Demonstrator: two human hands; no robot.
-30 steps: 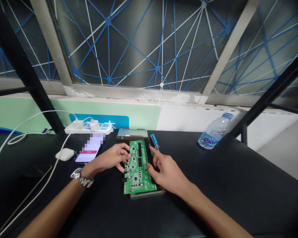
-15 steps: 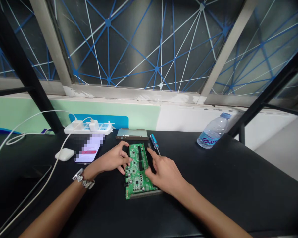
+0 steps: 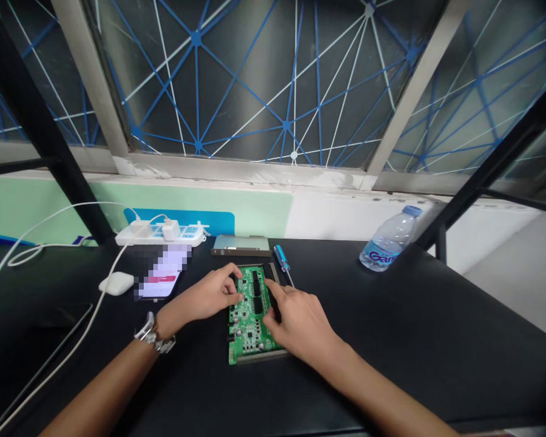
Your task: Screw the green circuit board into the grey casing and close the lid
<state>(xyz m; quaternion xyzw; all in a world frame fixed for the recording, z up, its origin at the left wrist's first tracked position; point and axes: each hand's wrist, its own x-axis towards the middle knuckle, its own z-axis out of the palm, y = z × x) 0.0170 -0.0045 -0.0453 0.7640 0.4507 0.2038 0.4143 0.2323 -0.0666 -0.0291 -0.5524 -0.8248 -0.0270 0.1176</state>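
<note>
Here the green circuit board (image 3: 249,328) lies flat near the middle of the black table (image 3: 437,340), a little toward the person's side, on top of a gray frame (image 3: 260,357) of which only the near rim shows. The left hand (image 3: 209,296), with a metal watch (image 3: 155,337) on its wrist, has its fingers bent on the far part of the board's left edge and seems to grasp it lightly. It cannot be seen if the thumb goes under the edge. The right hand (image 3: 300,325) is released, the fingers stretched and laid on the board's right edge, so it presses and does not grip.

As a judgement, the board seems already level in the frame. No screw can be made out on it. The blue-handled screwdriver (image 3: 282,260) lies untouched just beyond the right hand, and a flat metal cover (image 3: 241,244) lies apart near the table's far edge, so the unit is open.

Toward the far left of the table are a phone (image 3: 157,282), a small white case (image 3: 117,283) and a white power strip (image 3: 161,233) with cables. A water bottle (image 3: 388,246) lies near the far right edge.
</note>
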